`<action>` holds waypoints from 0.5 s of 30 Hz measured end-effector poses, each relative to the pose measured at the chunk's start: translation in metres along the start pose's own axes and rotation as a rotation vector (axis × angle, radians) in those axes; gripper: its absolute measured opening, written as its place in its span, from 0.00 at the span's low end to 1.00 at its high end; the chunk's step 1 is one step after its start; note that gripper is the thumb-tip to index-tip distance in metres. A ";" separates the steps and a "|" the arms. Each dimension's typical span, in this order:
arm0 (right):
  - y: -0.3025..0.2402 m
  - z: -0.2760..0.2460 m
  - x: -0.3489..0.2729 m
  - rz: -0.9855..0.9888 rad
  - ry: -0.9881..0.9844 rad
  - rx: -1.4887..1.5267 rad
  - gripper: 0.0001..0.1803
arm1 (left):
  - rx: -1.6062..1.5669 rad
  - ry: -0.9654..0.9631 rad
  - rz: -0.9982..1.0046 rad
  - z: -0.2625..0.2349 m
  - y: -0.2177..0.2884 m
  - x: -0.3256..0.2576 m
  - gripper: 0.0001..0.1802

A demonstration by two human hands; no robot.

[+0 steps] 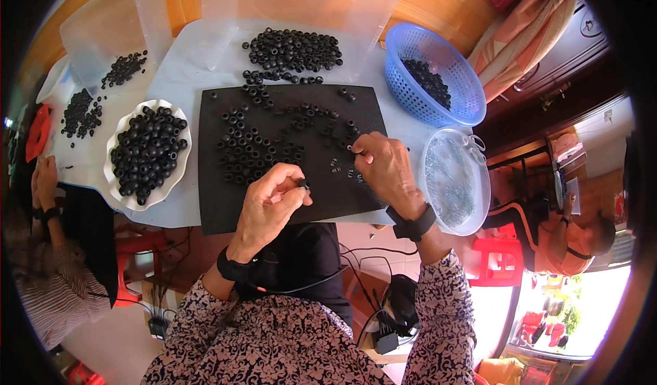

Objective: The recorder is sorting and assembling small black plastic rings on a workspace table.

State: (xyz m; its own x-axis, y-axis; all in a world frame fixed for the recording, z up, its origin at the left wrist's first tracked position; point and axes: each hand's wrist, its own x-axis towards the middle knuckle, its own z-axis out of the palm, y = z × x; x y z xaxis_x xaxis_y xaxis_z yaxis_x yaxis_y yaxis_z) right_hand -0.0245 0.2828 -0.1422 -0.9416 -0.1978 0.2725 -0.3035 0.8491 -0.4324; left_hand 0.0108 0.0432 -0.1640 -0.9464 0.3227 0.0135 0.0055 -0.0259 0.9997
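Note:
My left hand point(268, 203) is closed over the near part of a black mat point(287, 210), its thumb and forefinger pinching a black bead point(303, 183). To the right, my right hand point(387, 166) has thumb and fingertips pressed together low over the mat. Whatever it pinches is too small to make out. Beside those fingertips lie several tiny clear or silvery pieces point(335, 167). Loose round black beads point(246, 145) with holes are spread over the mat's left and middle. A bigger heap of black beads point(294, 49) sits just beyond the far edge.
At left stands a scalloped white dish point(113, 173) of black beads, with smaller black pieces point(82, 114) beyond. A blue basket point(438, 108) holds more at the far right. An oval clear tub point(479, 210) contains tiny clear pieces. Another person's hands point(46, 180) show far left.

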 end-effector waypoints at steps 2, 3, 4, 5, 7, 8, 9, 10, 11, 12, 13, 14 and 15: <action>0.000 -0.001 0.007 -0.010 -0.012 -0.072 0.10 | -0.017 0.000 0.010 -0.002 -0.002 0.001 0.10; -0.001 -0.002 0.009 -0.015 -0.021 -0.149 0.11 | -0.036 -0.007 0.022 -0.003 -0.002 0.001 0.09; -0.004 -0.004 0.009 -0.018 -0.021 -0.153 0.11 | -0.039 -0.006 0.024 -0.003 0.000 0.000 0.09; -0.006 -0.003 0.008 0.055 0.017 -0.024 0.10 | -0.113 0.021 0.058 -0.004 0.000 -0.001 0.09; -0.017 -0.005 0.006 0.123 0.050 0.108 0.10 | -0.186 0.054 0.091 -0.003 0.001 -0.002 0.09; -0.028 -0.004 0.004 0.274 0.026 0.347 0.10 | -0.288 0.028 0.083 -0.004 0.003 -0.005 0.09; -0.038 -0.003 0.001 0.430 0.005 0.580 0.09 | -0.395 -0.005 0.076 -0.004 0.005 -0.007 0.09; -0.046 0.001 -0.003 0.429 0.000 0.582 0.09 | -0.413 -0.028 0.039 -0.001 0.009 -0.009 0.09; -0.056 0.003 -0.006 0.413 0.047 0.800 0.08 | -0.376 -0.030 -0.012 0.002 0.014 -0.008 0.09; -0.063 0.007 -0.009 0.394 0.093 1.021 0.07 | -0.337 -0.032 -0.066 0.005 0.015 -0.007 0.08; -0.073 0.010 -0.012 0.413 0.115 1.068 0.07 | -0.337 -0.028 -0.066 0.006 0.013 -0.005 0.08; -0.076 0.018 -0.014 0.376 0.139 1.130 0.07 | -0.375 -0.015 -0.058 0.008 0.008 -0.003 0.08; -0.079 0.020 -0.017 0.389 0.124 1.200 0.07 | -0.414 -0.001 -0.049 0.009 0.006 -0.002 0.08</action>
State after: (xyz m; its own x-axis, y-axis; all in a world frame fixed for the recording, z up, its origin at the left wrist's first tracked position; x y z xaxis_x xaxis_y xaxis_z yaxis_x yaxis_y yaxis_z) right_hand 0.0130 0.2088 -0.1301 -0.9978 0.0668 0.0028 -0.0128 -0.1490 -0.9887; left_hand 0.0159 0.0511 -0.1573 -0.9421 0.3336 -0.0338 -0.1700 -0.3884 0.9057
